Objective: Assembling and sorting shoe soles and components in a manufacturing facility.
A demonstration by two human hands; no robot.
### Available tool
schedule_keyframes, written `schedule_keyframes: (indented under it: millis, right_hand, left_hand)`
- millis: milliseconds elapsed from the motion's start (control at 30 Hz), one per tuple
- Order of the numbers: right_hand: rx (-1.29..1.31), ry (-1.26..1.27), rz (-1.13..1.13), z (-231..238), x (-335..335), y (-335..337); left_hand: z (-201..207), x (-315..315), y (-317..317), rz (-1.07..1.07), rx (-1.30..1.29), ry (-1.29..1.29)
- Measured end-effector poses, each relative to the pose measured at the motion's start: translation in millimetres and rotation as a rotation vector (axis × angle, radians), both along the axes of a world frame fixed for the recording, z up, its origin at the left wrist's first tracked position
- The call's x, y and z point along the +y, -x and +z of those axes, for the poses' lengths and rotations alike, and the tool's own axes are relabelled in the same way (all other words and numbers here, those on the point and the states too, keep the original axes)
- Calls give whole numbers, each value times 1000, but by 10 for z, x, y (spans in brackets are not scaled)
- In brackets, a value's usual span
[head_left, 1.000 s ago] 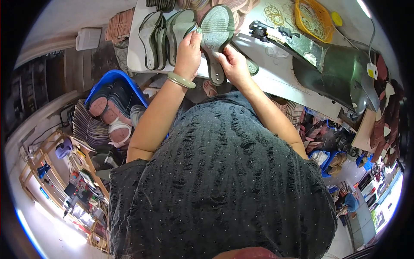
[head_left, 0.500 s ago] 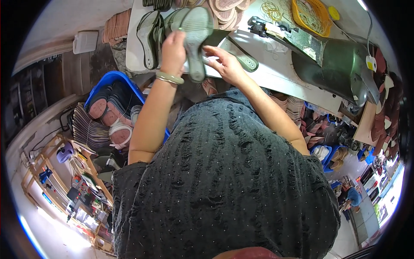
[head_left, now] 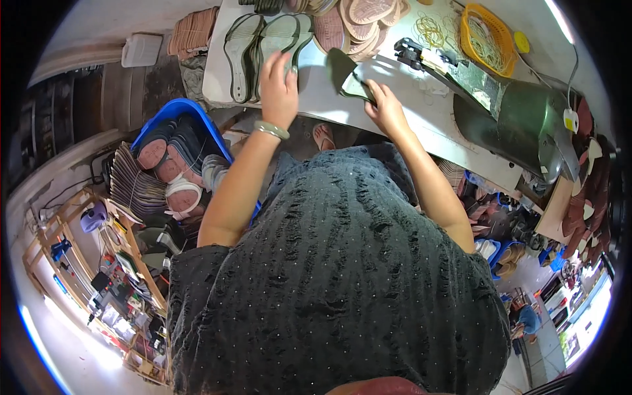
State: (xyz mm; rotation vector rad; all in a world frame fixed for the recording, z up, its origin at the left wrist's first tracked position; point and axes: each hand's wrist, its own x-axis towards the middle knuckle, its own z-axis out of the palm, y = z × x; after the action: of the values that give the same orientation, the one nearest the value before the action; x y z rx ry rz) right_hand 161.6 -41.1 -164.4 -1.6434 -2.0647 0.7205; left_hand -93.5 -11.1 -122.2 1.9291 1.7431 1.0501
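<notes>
My left hand (head_left: 279, 95) is at the near end of a pile of grey-green shoe soles (head_left: 278, 36) with dark rims, its fingers stretched out and apart over them. Beside it on the left lies another pile of similar soles (head_left: 241, 56). My right hand (head_left: 387, 110) grips a dark green shoe sole (head_left: 340, 68) by one end, tilted above the table's front part. A paler face of that sole shows near my fingers; its full outline is hard to make out.
On the white table (head_left: 322, 99) lie pinkish insoles (head_left: 365, 26), loose rubber bands (head_left: 429, 31) and a yellow basket (head_left: 486, 39). A dark green curved machine part (head_left: 526, 125) stands at the right. A blue crate (head_left: 172, 113) of soles sits on the left below the table.
The sole that my left hand held up is now down at the pile, and that hand has opened. My right hand has moved right and taken hold of the dark green sole.
</notes>
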Motion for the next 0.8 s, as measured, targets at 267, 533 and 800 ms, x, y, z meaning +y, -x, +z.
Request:
schedule_keyframes:
  millis: [267, 533, 800]
  right_hand:
    - [1096, 635, -52, 1143, -129, 444]
    - [1184, 562, 8, 1334, -96, 405]
    - [748, 252, 5, 1305, -181, 286]
  left_hand:
    - [618, -58, -549, -202, -1567, 898]
    - [947, -8, -588, -571, -1288, 1027]
    - [1179, -134, -746, -476, -871, 597]
